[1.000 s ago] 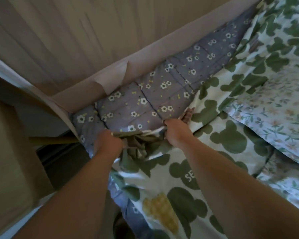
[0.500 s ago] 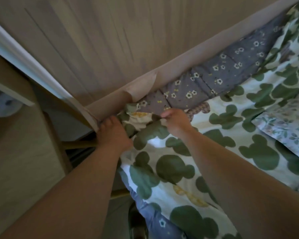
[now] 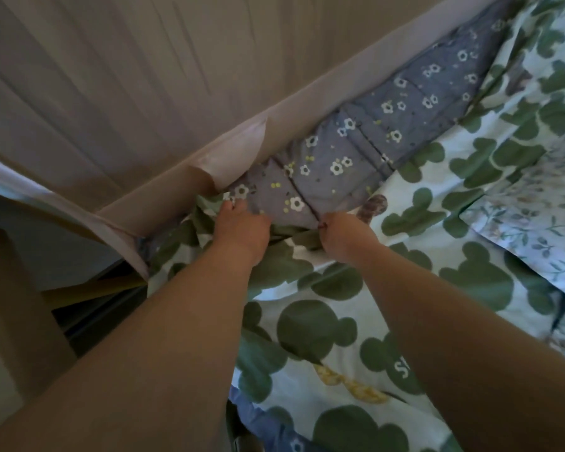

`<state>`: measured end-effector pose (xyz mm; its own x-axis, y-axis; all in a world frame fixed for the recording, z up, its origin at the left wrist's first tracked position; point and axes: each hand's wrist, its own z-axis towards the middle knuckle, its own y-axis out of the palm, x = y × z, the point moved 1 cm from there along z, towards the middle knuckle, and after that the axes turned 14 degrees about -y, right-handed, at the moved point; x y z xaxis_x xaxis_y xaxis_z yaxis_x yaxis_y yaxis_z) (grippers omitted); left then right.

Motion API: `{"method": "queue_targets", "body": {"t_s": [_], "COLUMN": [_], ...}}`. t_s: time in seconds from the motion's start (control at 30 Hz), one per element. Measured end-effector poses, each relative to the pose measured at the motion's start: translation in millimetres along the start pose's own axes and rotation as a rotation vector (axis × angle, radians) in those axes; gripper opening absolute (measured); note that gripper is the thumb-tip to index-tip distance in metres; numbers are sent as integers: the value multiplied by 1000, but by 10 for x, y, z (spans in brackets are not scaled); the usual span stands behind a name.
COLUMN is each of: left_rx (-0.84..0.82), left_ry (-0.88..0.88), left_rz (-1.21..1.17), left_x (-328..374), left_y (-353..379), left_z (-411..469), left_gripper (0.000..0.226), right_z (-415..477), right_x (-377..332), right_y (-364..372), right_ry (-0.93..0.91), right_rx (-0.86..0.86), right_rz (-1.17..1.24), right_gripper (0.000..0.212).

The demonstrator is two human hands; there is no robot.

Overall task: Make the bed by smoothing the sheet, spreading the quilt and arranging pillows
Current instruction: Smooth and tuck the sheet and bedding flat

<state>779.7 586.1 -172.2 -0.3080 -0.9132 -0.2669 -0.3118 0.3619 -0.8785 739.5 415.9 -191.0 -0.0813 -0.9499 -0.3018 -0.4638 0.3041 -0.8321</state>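
Two hands work quilt (image 3: 323,327) edge, just below beige bed rail (image 3: 307,106). Your left hand (image 3: 242,231): grip curled into bunched green-print fabric by rail's torn corner. Your right hand (image 3: 346,238): grip pinching quilt edge further along rail. Blue floral sheet (image 3: 366,138) bare between quilt and rail. Floral pillow (image 3: 535,216) overlaps quilt, well away from rail.

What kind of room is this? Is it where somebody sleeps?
Most likely a bedroom. A green-and-white quilt lies over a blue flowered sheet beside a padded bed frame, with a floral pillow nearby. The left hand and right hand grip the quilt's edge.
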Motion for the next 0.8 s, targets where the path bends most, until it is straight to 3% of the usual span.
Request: {"method": "queue_targets", "body": {"t_s": [0.13, 0.3, 0.47, 0.53, 0.6, 0.7, 0.8], "left_rx": [31, 75, 37, 15, -44, -182, -286], "left_ry": [-87, -291, -458, -527, -592, -580, -535], "left_rz": [-226, -514, -522, -498, -463, -308, -263], "left_x": [-111, -418, -713, -859, -980, -1091, -1136], "left_y": [-48, -126, -111, -67, -16, 78, 209], "left_z": [-23, -17, -75, -84, -103, -177, -208], "left_gripper": [26, 25, 27, 26, 24, 26, 28], "right_z": [86, 187, 380, 567, 748, 905, 814], "right_x": [21, -130, -87, -231, -485, -790, -843], "right_y": [-78, -219, -645, -825, -899, -787, -610], "right_ry": [-121, -58, 47, -74, -215, -326, -253], "right_rx": [132, 67, 344, 517, 584, 435, 291], "right_rz": [-193, -13, -174, -12, 229, 379, 434], "right_gripper": [41, 45, 31, 30, 26, 26, 41]}}
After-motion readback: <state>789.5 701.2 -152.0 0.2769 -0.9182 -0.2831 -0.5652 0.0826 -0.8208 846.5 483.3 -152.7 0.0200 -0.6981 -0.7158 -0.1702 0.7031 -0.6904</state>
